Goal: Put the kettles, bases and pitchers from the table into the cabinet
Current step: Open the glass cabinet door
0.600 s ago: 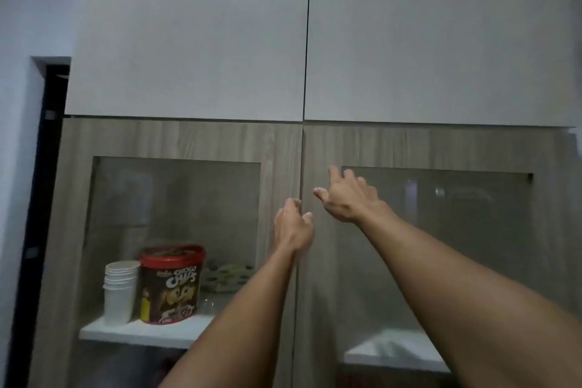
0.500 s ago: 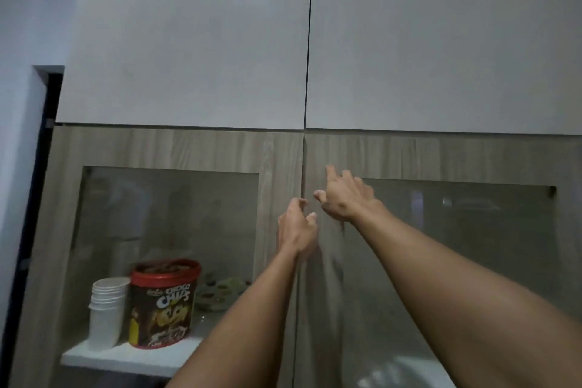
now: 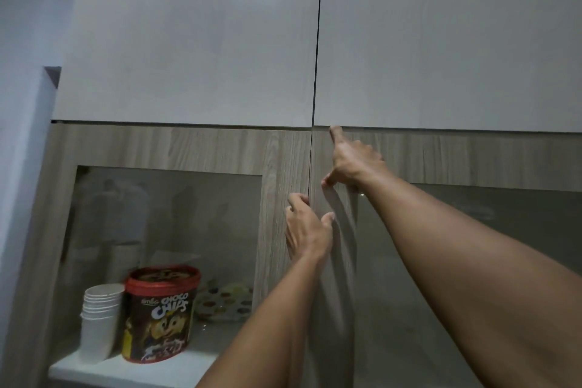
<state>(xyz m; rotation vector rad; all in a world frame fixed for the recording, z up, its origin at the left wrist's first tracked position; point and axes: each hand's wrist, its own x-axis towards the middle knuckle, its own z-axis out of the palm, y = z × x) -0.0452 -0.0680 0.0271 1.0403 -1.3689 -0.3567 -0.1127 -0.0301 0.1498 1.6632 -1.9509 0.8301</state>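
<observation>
A tall cabinet fills the view. Its two wood-grain doors with glass panes, the left door [image 3: 220, 148] and the right door [image 3: 456, 157], are closed and meet at a thin centre seam. My left hand [image 3: 307, 230] rests with its fingertips at the seam on the left door's edge, holding nothing. My right hand [image 3: 349, 161] is higher, on the right door's frame, index finger stretched up to the gap under the white upper doors [image 3: 195, 41]. No kettle, base or pitcher is in view.
Behind the left glass, a white shelf [image 3: 94, 370] holds a stack of white paper cups [image 3: 99, 321], a red-lidded Choco Chips tub [image 3: 162, 312] and a spotted plate [image 3: 225, 301]. A white wall [image 3: 22, 104] runs along the left.
My right hand has risen from the glass pane's corner up to the top of the right door. My left hand stays at the seam. The camera has tilted upward and moved closer.
</observation>
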